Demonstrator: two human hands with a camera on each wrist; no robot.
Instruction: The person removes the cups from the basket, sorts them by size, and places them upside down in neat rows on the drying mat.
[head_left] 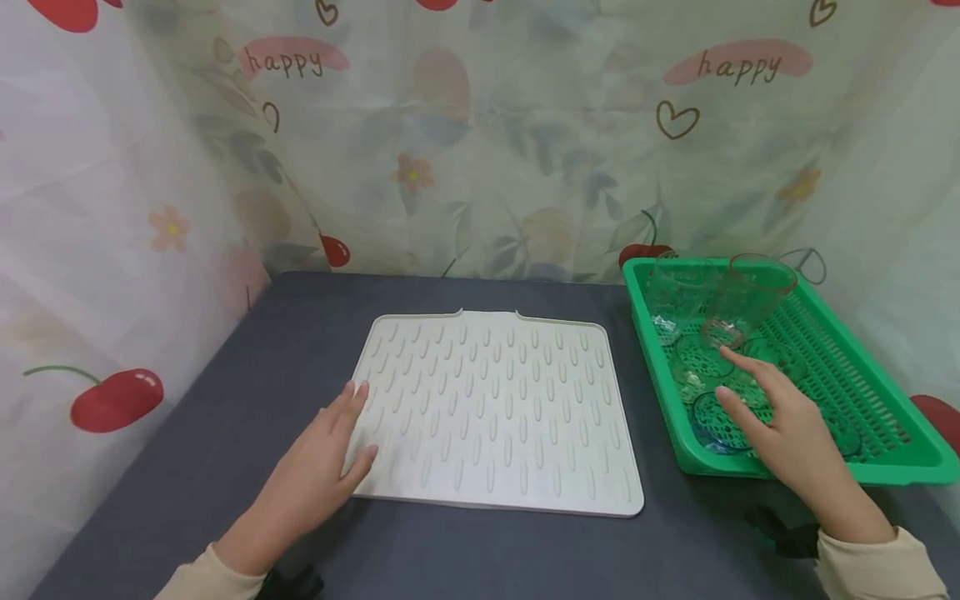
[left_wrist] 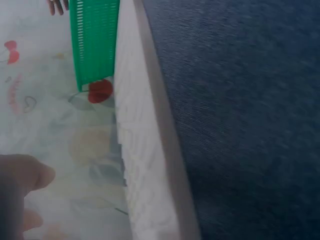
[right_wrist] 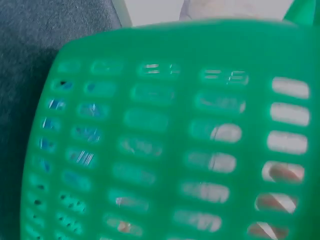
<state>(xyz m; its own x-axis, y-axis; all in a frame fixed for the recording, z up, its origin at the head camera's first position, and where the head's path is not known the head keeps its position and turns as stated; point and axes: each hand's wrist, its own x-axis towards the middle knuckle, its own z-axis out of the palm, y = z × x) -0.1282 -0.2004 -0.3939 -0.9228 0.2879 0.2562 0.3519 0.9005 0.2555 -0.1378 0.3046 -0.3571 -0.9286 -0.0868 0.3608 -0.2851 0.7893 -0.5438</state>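
My left hand, its fingers straight, hovers at the left edge of a white ridged draining board. In the left wrist view its fingers show beside the board. Above the front of a green slotted basket is my right hand, thumb and forefinger spread with nothing between them. Inside the basket stand a clear glass and a pink-tinted glass at the back. A blue-tinged glass and several others sit nearer. The basket's wall hides most of the right wrist view.
Both board and basket rest on a dark grey tabletop. A printed curtain hangs behind the table and along both sides. The basket stands at the right, just beyond the board's right edge.
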